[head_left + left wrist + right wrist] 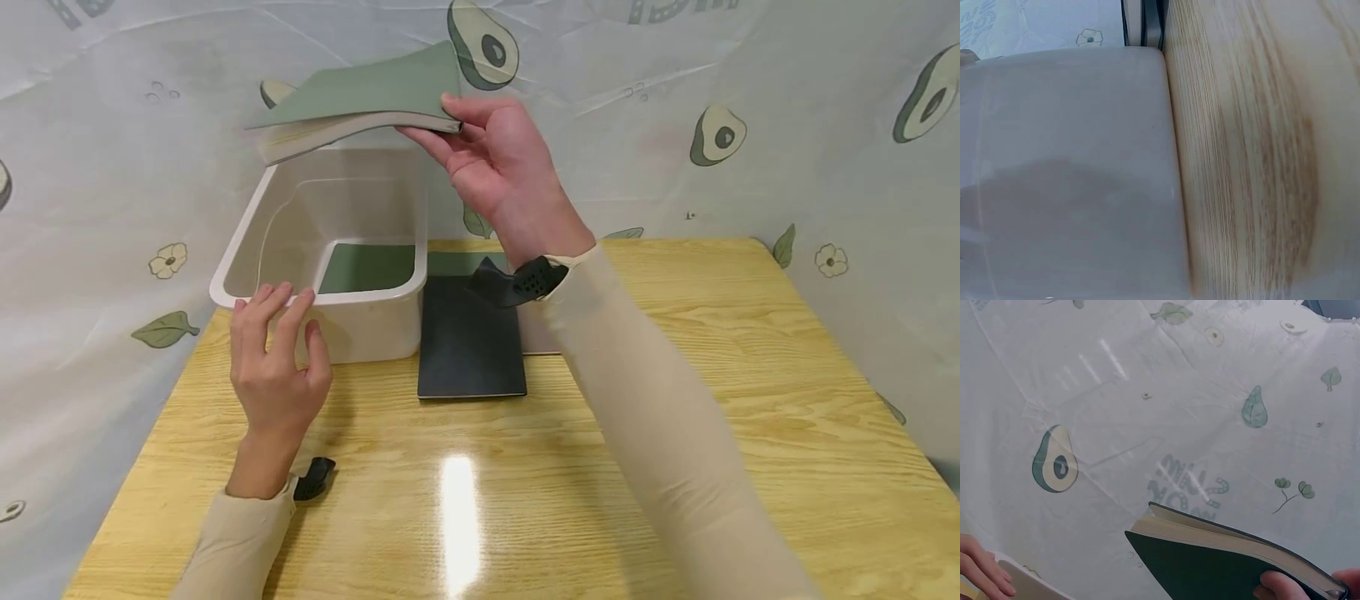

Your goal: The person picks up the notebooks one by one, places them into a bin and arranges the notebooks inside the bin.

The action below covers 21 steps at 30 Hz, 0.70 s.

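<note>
My right hand [498, 158] pinches a green softcover notebook [367, 90] by its spine end, thumb above and fingers below. It is held up over the back of a white plastic bin [367, 327], and its pages fan slightly apart at the far end. In the right wrist view the notebook [1204, 569] shows its green cover and cream page edges. My left hand [277, 367] rests its fingertips at the bin's front rim. Inside the bin lies another green notebook [367, 267]. The left wrist view shows mostly the bin's outer wall [1072, 125].
Right beside the bin, a black notebook [471, 342] lies on the wooden table [750, 400]. A green notebook edge [465, 263] shows behind it, and a pale one [536, 332] is partly hidden under my right forearm. An avocado-print curtain [637, 100] hangs behind.
</note>
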{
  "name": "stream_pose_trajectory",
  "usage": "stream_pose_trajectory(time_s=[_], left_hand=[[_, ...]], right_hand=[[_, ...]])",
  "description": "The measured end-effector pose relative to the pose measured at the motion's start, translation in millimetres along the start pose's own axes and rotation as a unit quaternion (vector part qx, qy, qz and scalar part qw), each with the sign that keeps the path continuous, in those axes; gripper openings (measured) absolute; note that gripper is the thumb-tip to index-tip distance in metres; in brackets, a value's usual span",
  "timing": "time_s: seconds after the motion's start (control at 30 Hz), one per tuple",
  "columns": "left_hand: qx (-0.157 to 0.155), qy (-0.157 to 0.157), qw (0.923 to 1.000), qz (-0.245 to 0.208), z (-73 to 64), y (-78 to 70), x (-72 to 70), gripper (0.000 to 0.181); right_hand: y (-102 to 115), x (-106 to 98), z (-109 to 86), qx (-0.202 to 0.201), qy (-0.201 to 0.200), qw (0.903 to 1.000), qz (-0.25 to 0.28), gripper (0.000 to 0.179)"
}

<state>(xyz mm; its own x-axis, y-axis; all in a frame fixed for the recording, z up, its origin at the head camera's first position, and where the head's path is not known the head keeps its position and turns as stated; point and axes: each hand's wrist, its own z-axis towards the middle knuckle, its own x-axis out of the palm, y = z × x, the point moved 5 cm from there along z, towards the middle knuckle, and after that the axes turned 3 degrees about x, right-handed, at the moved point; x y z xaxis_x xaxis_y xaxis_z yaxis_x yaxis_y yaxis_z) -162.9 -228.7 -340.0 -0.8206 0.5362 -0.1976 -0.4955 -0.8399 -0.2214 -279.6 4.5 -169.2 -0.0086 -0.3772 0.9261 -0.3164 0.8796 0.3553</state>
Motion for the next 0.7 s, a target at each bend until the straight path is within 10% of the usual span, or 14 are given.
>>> stream_pose_trajectory(time_s=[0.7], left_hand=[[-0.003,0.015,0.9999,0.003,1.0,5.1,4.5,0.031]], right_hand=[[-20.6,-8.2,14.6,0.014,-0.027,0.9992,-0.024,0.035]])
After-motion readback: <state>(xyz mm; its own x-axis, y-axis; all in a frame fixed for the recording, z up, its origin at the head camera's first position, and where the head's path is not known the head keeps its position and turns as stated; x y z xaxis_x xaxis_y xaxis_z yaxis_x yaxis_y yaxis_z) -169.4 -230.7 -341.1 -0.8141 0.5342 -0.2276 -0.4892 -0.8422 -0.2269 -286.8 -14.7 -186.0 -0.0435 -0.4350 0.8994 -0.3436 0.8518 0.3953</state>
